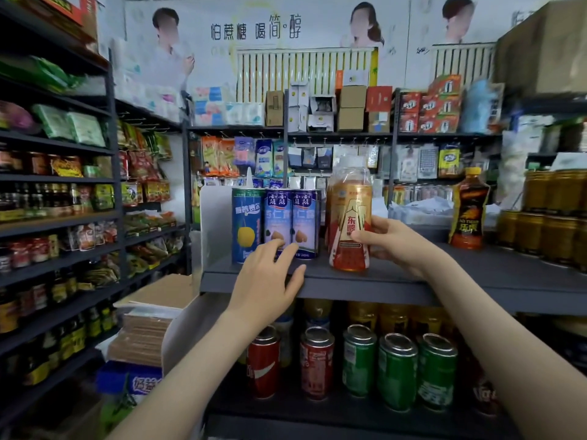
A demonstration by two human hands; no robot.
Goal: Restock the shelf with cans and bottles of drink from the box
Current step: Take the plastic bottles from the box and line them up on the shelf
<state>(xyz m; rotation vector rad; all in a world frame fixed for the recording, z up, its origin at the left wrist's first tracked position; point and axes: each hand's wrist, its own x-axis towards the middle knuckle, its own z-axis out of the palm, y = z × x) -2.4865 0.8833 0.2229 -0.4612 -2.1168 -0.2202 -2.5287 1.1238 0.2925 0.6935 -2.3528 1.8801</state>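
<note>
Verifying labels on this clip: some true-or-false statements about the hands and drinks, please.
1. The right hand grips the gold-label bottle. True.
2. The left hand holds a red can. False: the left hand is open, fingers at the blue cans.
3. Three blue cans stand left of that bottle. True.
4. The yellow-capped bottle lies on its side. False: that bottle stands upright.
5. The cans below are all green. False: red cans stand beside green cans.
</note>
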